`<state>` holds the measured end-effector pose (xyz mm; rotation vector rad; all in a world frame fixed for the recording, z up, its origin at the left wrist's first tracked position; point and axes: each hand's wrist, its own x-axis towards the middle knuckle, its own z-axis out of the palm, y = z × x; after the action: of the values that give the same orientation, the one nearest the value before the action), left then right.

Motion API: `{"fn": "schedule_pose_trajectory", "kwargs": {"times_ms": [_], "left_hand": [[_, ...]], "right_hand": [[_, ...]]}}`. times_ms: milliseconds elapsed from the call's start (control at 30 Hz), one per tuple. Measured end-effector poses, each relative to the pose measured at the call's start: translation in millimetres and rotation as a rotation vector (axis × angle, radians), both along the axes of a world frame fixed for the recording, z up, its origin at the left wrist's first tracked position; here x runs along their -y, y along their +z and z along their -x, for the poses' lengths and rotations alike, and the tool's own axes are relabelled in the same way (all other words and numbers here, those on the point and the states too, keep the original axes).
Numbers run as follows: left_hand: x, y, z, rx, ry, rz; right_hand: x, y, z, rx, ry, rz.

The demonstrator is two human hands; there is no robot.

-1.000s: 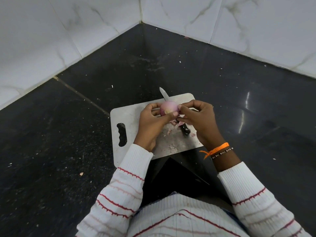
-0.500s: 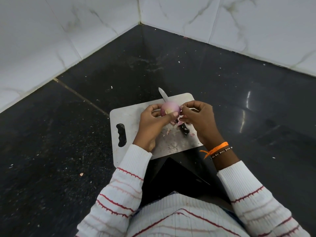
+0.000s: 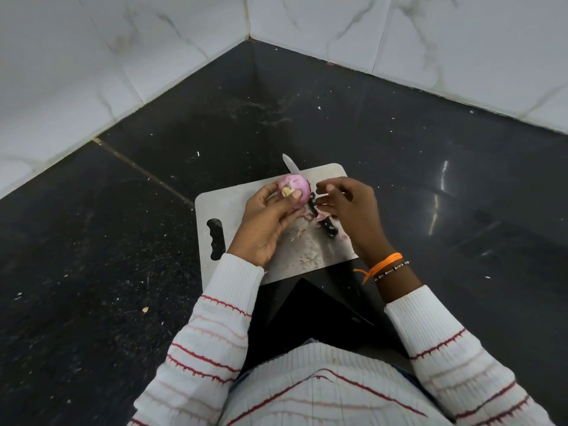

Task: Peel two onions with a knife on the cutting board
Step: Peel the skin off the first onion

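Head view looks down at a person working over a grey cutting board point(image 3: 246, 201) on a dark speckled surface point(image 3: 92, 256) in a tiled corner. The left hand point(image 3: 264, 222) holds a pinkish onion point(image 3: 294, 191) just above the board's far half, fingers curled round it and the thumb pressed across the front near a pale cut end that faces the camera. The right hand point(image 3: 350, 207) sits just right of the onion, not touching it, fingers loosely curled; there might be a scrap of skin pinched in them, but it's too blurry to tell. The knife point(image 3: 310, 198) lies flat on the board between the hands, its long axis diagonal: black handle toward the near right, blade tip pointing far left and poking past the board's far edge. Bits of peel point(image 3: 321, 217) lie by the handle.
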<state>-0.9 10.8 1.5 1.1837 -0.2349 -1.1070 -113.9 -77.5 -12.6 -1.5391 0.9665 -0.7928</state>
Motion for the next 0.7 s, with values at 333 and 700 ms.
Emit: {"fn": "schedule_pose_trajectory", "kwargs": {"times_ms": [333,700], "left_hand": [[-1,1,4,-0.006,-0.064,-0.003],[-1,4,3,0.004,-0.118,0.049]], "right_hand": [[-7,12,1,0.263,0.081,-0.376],[5,-6,3,-0.109,-0.026,0.076]]}}
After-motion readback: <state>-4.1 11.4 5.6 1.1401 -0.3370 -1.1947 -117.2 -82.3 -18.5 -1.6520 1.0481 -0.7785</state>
